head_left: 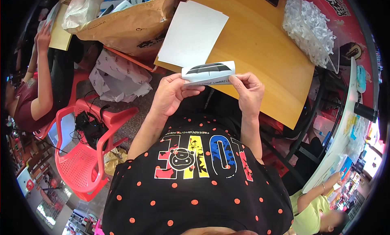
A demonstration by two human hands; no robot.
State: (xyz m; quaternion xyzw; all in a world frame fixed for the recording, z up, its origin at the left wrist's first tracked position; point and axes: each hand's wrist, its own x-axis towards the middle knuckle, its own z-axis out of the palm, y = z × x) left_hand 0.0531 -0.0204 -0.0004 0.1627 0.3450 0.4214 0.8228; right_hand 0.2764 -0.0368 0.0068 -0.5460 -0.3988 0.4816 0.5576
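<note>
Between my two hands is a small white umbrella box with a black umbrella printed on its upper side. It is held over the near edge of the wooden table. My left hand grips the box's left end, thumb on top and fingers beneath. At the other end, the thumb and fingers of my right hand pinch the lower right corner. Just beyond the box lies a stack of white sheets. Whether the box is filled or flat, I cannot tell.
A large brown paper carton with several blue-and-white boxes stands at the far left. A clear container of white curled pieces is at the far right. A red plastic chair holds black cables. Other people sit at both sides.
</note>
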